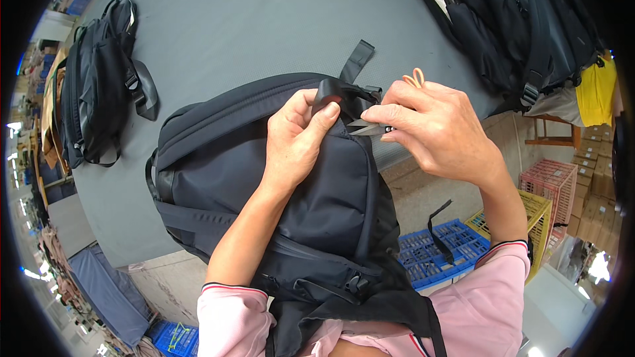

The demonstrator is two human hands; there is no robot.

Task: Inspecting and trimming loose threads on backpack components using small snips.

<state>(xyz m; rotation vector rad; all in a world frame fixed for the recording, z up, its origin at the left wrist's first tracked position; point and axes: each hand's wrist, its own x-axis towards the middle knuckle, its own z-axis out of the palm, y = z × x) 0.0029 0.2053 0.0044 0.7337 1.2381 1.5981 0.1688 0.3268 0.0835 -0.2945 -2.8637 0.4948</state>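
Observation:
A black backpack (245, 152) lies on its side at the near edge of the grey table, partly against my body. My left hand (294, 139) pinches a black webbing strap (327, 92) between thumb and fingers at the bag's far right corner. A loose strap end (358, 59) sticks up just beyond it. In my right hand (436, 125) is a pair of small scissors (362, 128), the metal blades pointing left, close to the bag's corner and the strap. An orange loop shows above the knuckles; the rest of the handle is hidden in my fingers.
Another black backpack (99, 86) lies at the table's left, and several more (509, 20) are piled at the far right. Below right stand a blue crate (433, 251), a yellow crate (539, 221) and a pink crate (549, 178). The grey tabletop (264, 20) stretches beyond the bag.

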